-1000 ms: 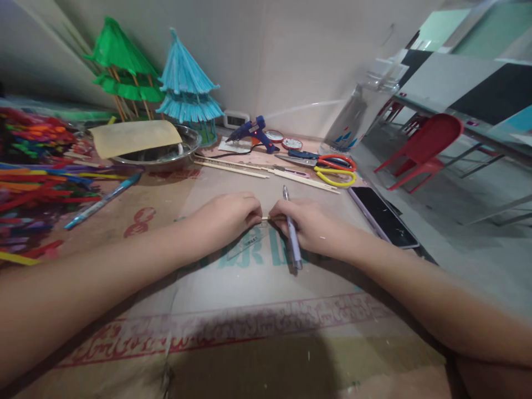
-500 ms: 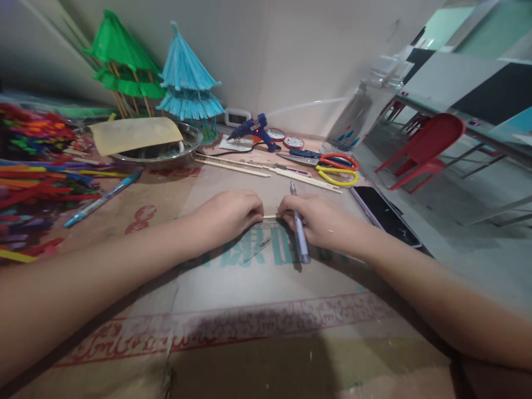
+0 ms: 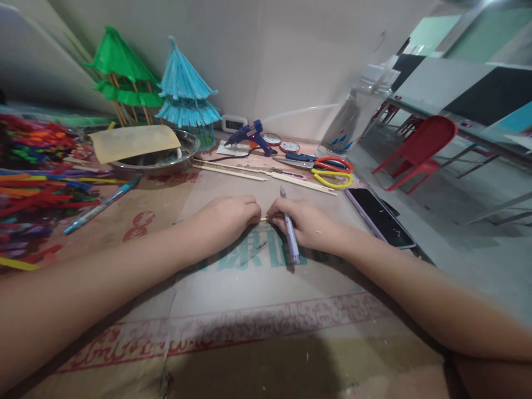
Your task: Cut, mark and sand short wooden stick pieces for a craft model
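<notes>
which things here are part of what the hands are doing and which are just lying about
In the job:
stick, between left hand and right hand
pen, in right hand
perhaps loose sticks

Seemingly lying about:
phone
scissors
glue gun
bowl

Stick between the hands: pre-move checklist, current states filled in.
1. Stick within both hands' fingertips: ok; a short length shows between left hand and right hand.
2. Pen secured: ok; held slantwise in the right hand.
3. Marks on the stick: cannot tell; fingers cover most of it.
4. Clear strip parallel to the stick: not ok; it lies slanted.
5. Scissors away from the fingers: ok; beyond both hands.
6. Glue gun light off: not ok; red light lit.
</notes>
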A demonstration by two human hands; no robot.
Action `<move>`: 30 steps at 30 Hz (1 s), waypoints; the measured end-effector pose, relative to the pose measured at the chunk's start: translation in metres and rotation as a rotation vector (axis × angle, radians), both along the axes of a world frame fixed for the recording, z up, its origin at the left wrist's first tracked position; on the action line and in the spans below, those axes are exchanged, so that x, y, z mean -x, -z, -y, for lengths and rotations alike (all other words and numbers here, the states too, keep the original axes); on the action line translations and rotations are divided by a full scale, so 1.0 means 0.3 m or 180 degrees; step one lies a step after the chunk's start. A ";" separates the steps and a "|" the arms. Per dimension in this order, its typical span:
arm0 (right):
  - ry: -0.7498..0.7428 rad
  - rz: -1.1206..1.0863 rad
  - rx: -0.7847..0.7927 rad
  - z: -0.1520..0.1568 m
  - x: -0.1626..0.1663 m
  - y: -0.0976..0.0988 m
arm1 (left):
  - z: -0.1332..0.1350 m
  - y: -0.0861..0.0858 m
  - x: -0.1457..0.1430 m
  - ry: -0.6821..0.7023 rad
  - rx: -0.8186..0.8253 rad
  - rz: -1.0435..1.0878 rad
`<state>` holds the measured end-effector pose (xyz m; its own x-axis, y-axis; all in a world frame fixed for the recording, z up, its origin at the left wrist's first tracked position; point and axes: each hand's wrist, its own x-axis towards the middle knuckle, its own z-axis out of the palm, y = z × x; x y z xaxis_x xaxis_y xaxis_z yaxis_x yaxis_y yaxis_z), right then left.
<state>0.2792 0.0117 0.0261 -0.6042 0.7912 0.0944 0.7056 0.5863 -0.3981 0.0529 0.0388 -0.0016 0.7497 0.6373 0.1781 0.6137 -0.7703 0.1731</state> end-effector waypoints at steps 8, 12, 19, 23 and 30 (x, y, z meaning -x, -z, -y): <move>0.0283 -0.0315 0.0178 -0.007 0.015 0.016 | 0.003 -0.006 -0.002 -0.0010 0.0005 -0.0047; 0.0262 -0.0263 0.0106 -0.020 0.013 0.030 | 0.005 -0.003 -0.005 -0.0022 0.0036 -0.0061; 0.0594 -0.1363 0.0179 0.007 0.009 0.017 | 0.025 -0.040 -0.001 -0.0185 0.0056 0.0135; 0.0378 -0.2067 0.0757 0.047 0.046 0.025 | 0.074 -0.085 -0.020 -0.0210 0.0119 0.0854; 0.0679 -0.2035 0.0484 0.014 0.014 0.048 | 0.086 -0.130 0.107 -0.0459 -0.0181 0.0435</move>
